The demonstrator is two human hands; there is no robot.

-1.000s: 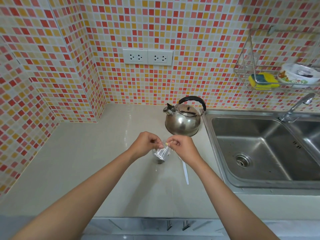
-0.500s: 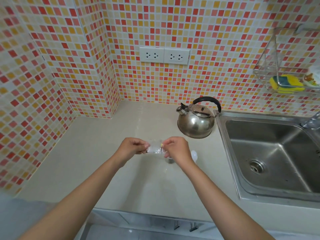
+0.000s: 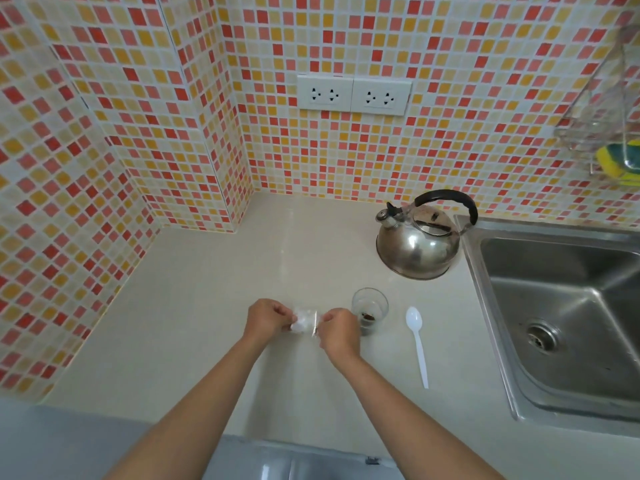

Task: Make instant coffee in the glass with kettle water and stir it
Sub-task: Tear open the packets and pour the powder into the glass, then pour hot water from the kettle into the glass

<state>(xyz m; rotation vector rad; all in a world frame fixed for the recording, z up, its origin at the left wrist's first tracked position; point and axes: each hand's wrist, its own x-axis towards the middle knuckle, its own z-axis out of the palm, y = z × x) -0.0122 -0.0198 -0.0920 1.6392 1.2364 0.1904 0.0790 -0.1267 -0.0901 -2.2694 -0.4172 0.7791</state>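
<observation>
A small clear glass (image 3: 370, 308) stands on the counter with dark coffee granules at its bottom. Just left of it, my left hand (image 3: 266, 317) and my right hand (image 3: 338, 330) pinch the two ends of a small clear plastic bag (image 3: 305, 321) above the counter. A white plastic spoon (image 3: 418, 342) lies to the right of the glass, bowl end away from me. The steel kettle (image 3: 417, 241) with a black handle sits behind the glass, beside the sink.
A steel sink (image 3: 568, 317) fills the right side. The cream counter (image 3: 194, 306) runs left to a tiled corner wall. A double socket (image 3: 353, 95) is on the back wall. A wire rack with a yellow sponge (image 3: 620, 161) hangs at upper right.
Both hands have carried the plastic bag from over the glass to its left, so the glass and spoon are now uncovered. The view has shifted left.
</observation>
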